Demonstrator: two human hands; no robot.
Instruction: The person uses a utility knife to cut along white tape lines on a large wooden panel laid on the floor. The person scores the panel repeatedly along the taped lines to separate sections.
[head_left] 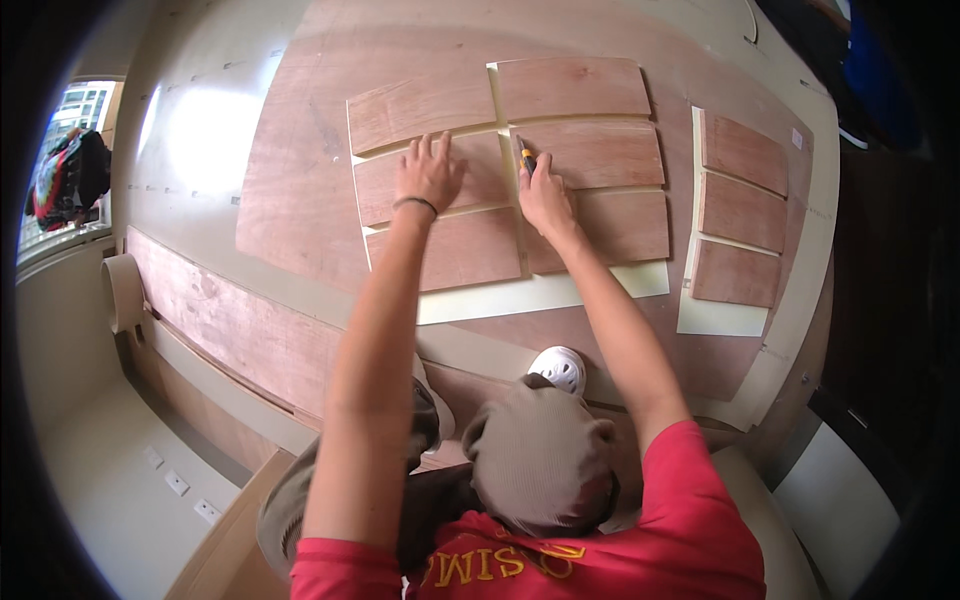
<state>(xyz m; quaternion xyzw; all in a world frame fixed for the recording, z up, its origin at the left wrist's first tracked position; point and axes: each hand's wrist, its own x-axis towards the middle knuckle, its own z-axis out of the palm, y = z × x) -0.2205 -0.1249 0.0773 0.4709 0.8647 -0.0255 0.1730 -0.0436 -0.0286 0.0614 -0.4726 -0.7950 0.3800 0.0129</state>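
Note:
Several reddish-brown wooden panels lie in two columns on a pale yellow sheet point(540, 298), with narrow strips of the sheet showing between them. My left hand point(432, 178) rests with fingers spread on the left column, reaching from the middle panel point(376, 190) towards the upper panel point(420, 108). In my right hand point(547, 200) is a yellow-and-black utility knife point(527, 158), its tip pointing away from me. The knife is over the left end of the right column's middle panel point(605, 152), beside the gap between the columns. Whether its blade touches anything I cannot tell.
Farther right, three smaller panels point(740, 212) sit on another pale sheet point(720, 318). Beneath everything lies a large plywood board point(300, 190). A long wooden board point(230, 315) runs along the left. My white shoe point(560, 368) is by the near edge.

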